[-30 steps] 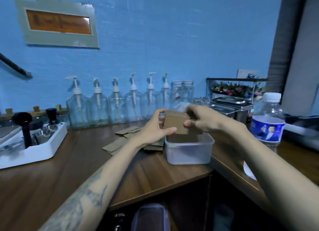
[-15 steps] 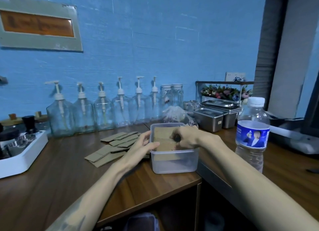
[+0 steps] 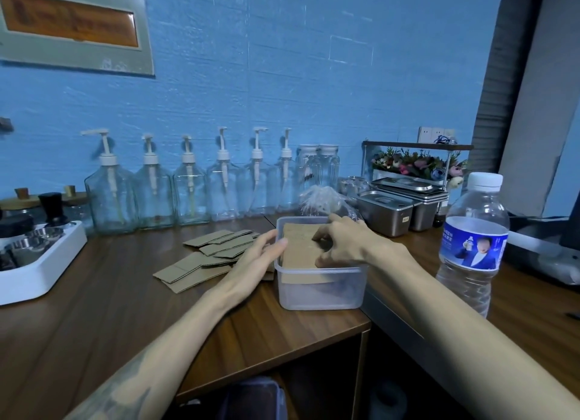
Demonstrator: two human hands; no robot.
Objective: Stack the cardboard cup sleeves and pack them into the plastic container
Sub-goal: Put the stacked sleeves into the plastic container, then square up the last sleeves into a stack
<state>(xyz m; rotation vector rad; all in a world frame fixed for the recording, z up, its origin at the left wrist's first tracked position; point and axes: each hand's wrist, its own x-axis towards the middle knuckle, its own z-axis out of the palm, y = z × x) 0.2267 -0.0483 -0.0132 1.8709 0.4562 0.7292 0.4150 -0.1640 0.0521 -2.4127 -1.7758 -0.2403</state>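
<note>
Blue-painted wall backs a wooden worktop [image 3: 94, 310], where a white tray [image 3: 40, 272] sits at far left before a row of glass pump bottles [image 3: 188, 197]. Loose cardboard cup sleeves [image 3: 204, 261] lie fanned on the wood. Beside them the left hand [image 3: 254, 269] rests fingers straight against the plastic container [image 3: 320, 289] — a stack of sleeves [image 3: 299, 247] lies inside, under the right hand [image 3: 343, 244], its grip curled on the top sleeve. A water bottle [image 3: 472, 247] stands at right.
</note>
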